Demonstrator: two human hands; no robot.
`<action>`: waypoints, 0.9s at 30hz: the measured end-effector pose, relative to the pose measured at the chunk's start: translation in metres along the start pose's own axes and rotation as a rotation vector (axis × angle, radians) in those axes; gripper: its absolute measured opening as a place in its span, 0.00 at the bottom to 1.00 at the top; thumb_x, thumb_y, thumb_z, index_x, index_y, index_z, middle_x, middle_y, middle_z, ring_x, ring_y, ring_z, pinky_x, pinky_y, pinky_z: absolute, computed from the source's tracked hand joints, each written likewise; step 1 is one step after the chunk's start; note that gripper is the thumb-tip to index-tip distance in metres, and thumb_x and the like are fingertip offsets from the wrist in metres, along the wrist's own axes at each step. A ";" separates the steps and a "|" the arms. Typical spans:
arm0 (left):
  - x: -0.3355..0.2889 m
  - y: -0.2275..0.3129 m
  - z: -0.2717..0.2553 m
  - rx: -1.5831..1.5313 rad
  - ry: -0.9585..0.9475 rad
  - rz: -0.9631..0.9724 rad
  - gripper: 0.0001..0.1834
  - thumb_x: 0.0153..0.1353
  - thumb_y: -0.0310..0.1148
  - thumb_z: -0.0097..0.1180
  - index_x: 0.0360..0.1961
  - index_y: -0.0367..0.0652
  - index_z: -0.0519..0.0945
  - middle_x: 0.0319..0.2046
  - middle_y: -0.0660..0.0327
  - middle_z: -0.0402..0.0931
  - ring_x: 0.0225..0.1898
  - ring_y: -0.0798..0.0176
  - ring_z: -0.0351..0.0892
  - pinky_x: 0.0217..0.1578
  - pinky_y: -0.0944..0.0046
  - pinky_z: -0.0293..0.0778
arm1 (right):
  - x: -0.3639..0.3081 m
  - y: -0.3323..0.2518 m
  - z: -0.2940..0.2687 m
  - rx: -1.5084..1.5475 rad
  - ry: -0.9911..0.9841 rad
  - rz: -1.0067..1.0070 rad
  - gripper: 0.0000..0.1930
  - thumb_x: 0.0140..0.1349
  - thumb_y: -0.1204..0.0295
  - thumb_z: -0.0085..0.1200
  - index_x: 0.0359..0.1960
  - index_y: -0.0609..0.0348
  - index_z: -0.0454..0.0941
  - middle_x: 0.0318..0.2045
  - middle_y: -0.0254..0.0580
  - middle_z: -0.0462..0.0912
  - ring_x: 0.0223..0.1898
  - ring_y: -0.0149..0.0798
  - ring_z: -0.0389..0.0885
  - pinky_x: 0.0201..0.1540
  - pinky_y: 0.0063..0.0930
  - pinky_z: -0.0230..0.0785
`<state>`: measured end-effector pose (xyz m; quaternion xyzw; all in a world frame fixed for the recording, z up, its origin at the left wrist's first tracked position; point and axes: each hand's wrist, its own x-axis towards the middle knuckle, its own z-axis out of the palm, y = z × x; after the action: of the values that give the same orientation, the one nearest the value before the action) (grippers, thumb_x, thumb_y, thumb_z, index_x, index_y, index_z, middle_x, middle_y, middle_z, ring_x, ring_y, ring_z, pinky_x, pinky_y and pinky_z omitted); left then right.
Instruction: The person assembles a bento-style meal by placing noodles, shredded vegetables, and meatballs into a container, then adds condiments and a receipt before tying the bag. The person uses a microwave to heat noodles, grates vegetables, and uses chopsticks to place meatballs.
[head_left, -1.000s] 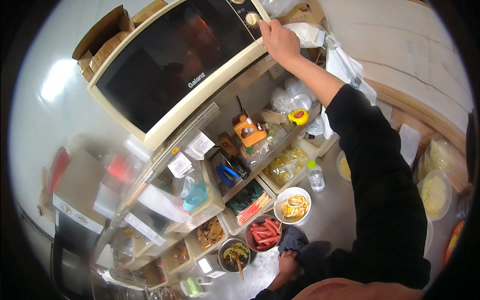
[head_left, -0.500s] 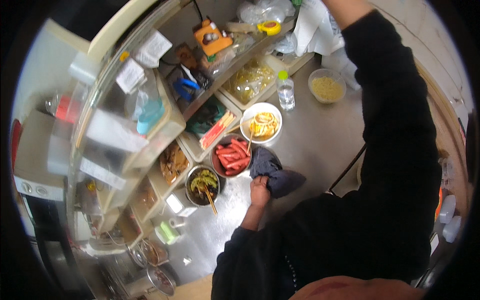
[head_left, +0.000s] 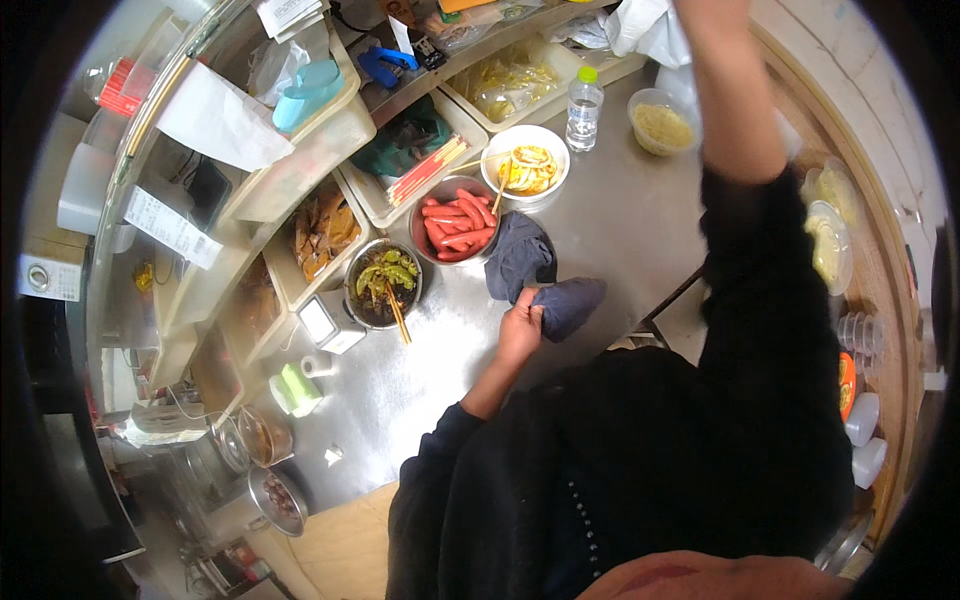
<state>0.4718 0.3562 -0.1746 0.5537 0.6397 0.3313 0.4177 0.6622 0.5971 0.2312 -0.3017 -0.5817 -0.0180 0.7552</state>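
My left hand (head_left: 521, 326) is closed on a dark grey cloth (head_left: 572, 306), which lies bunched on the steel counter and touches or nearly touches a bowl of red sausages (head_left: 457, 226). My right arm reaches up to the top edge, where my right hand (head_left: 712, 22) is partly cut off beside a white plastic bag (head_left: 650, 28). Its fingers do not show. Beyond the sausages stands a white bowl (head_left: 556, 184) of egg-like food in sauce, with chopsticks across it. A pot of dark food and green peppers (head_left: 388, 272), also with chopsticks, sits to the left.
A clear bottle with a green cap (head_left: 583, 115) and a tub of noodles (head_left: 663, 128) stand at the back. Bins with skewers (head_left: 428, 170) and packets line the counter's left side under a shelf (head_left: 440, 65). Lidded tubs (head_left: 828, 245) stand at the right.
The whole view has shifted, so the counter things sit higher and the shelf top is cut off. My right hand has come partly into view. My left hand stays on the cloth.
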 end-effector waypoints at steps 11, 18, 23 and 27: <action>-0.038 -0.016 -0.026 0.133 0.215 0.038 0.28 0.49 0.29 0.66 0.53 0.40 0.72 0.51 0.50 0.64 0.45 0.50 0.74 0.46 0.59 0.73 | -0.315 0.094 -0.067 -0.449 -0.546 0.751 0.10 0.61 0.67 0.52 0.28 0.61 0.75 0.25 0.52 0.78 0.26 0.51 0.76 0.30 0.38 0.67; -0.070 -0.030 -0.036 0.172 0.234 -0.018 0.20 0.51 0.27 0.64 0.46 0.37 0.75 0.48 0.52 0.67 0.42 0.55 0.75 0.43 0.61 0.74 | -0.338 0.143 -0.038 -0.426 -0.783 0.288 0.09 0.55 0.66 0.57 0.33 0.58 0.81 0.31 0.44 0.80 0.36 0.49 0.77 0.40 0.40 0.70; -0.082 -0.033 -0.039 0.170 0.271 -0.117 0.16 0.52 0.25 0.63 0.42 0.37 0.76 0.44 0.54 0.70 0.42 0.56 0.75 0.40 0.62 0.75 | -0.342 0.168 0.009 -0.649 -1.106 0.148 0.15 0.51 0.57 0.61 0.32 0.56 0.83 0.39 0.42 0.79 0.47 0.45 0.72 0.49 0.37 0.64; -0.080 -0.029 -0.041 0.194 0.300 -0.149 0.14 0.52 0.25 0.62 0.41 0.37 0.76 0.43 0.53 0.71 0.40 0.56 0.76 0.39 0.62 0.75 | -0.353 0.180 0.039 -0.811 -1.291 0.194 0.21 0.50 0.52 0.60 0.34 0.57 0.84 0.44 0.40 0.78 0.54 0.42 0.69 0.53 0.37 0.61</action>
<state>0.4250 0.2740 -0.1694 0.4871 0.7628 0.3150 0.2858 0.5829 0.6483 -0.1556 -0.5556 -0.8259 0.0162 0.0942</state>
